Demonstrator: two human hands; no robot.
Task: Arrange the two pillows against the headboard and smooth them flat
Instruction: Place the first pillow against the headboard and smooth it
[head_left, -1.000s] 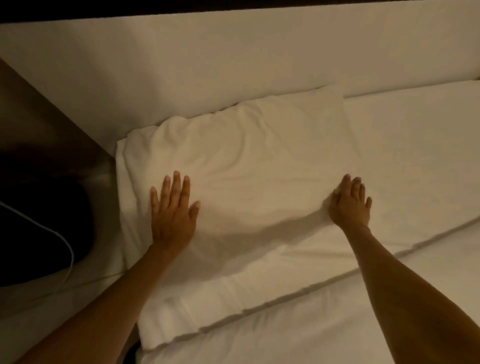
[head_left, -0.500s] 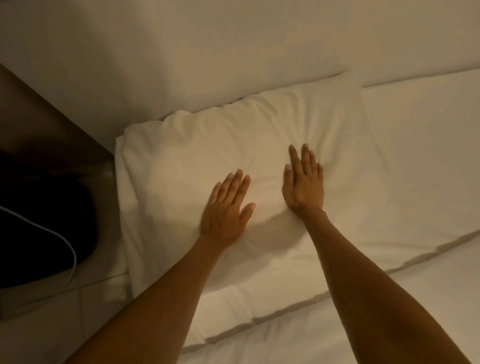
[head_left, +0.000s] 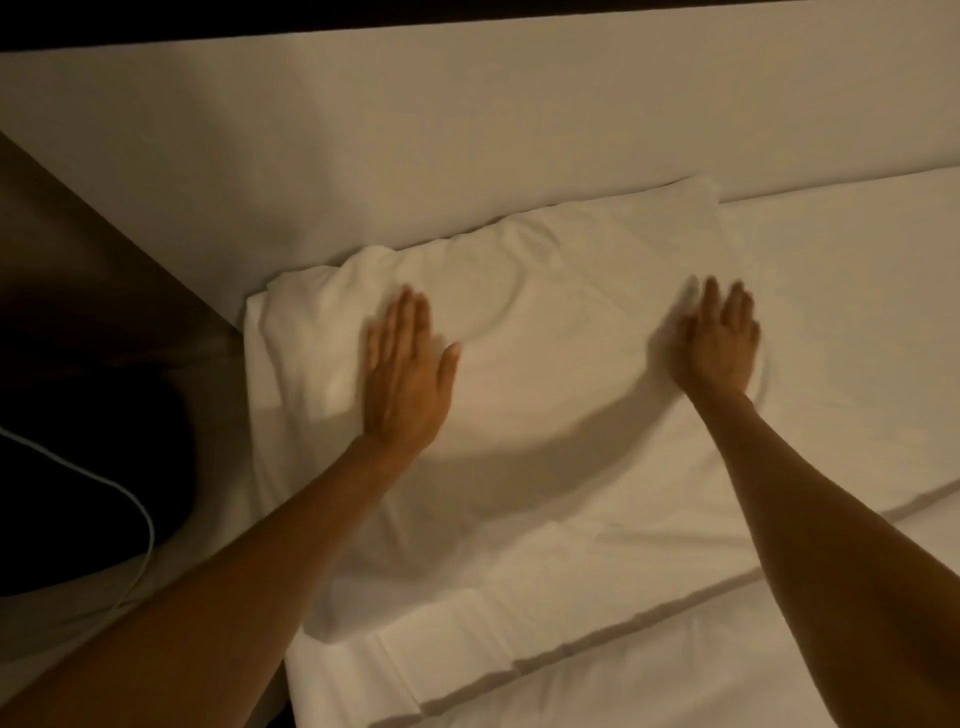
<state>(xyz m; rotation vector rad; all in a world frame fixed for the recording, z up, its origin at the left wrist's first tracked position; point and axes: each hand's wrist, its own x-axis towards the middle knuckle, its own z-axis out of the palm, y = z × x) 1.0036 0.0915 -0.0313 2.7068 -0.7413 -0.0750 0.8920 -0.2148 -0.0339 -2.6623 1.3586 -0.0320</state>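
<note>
Head view, and the white pillow (head_left: 545, 364) lies flat at the top-left corner of the bed, its far edge touching the pale padded headboard (head_left: 467, 130). Left hand (head_left: 408, 379) presses palm-down on the pillow's left part, fingers straight and together, thumb spread out, holding nothing. Right hand (head_left: 719, 340) is flat too, fingers extended, gripping nothing, resting at the pillow's right edge where a second white pillow (head_left: 841, 322) lies just beside it along the headboard. Both hands look blurred. Nearer the camera, a folded white sheet edge (head_left: 519, 639) crosses the bed. Off to the left, a dark surface carries a thin white cable (head_left: 136, 501).
</note>
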